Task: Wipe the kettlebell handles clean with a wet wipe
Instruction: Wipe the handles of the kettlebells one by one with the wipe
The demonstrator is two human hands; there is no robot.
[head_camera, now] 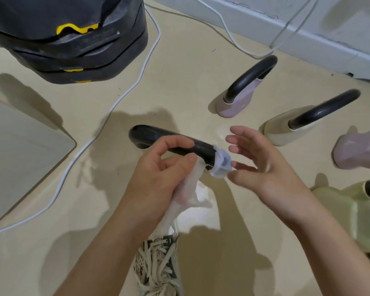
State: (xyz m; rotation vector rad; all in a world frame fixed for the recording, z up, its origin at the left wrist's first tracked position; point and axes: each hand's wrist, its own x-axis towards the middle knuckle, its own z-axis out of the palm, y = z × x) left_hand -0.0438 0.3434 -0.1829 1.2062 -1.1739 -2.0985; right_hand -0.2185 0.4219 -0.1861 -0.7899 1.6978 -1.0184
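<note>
We look down at a black handle (158, 135) lying across the middle of the view, just above the floor (179, 71). The wipe (221, 164) is bunched round the handle's right end. From there it trails down and left into our left hand (158, 178), which pinches it between thumb and curled fingers just beside the handle's underside. Our right hand (263, 165) is spread and holds nothing, its fingers loosely apart and pointing left at the bunched end. Its fingertips are blurred, so we cannot tell whether they touch the wipe. Below the wipe shows a glossy pale body (201, 212), mostly hidden by our hands.

To the right, four more kettlebells sit on the floor:
- a pink one (235, 104), farthest away
- a cream one (280, 131), nearer
- a second pink one (357, 152), at the right edge
- a pale one (348, 210), nearest us

A white cable (124, 94) curves across the floor on the left. It passes between a black and yellow stack (73, 50) at the top and a pale board (19, 150) at the left edge. A laced shoe (158, 268) shows between our forearms.
</note>
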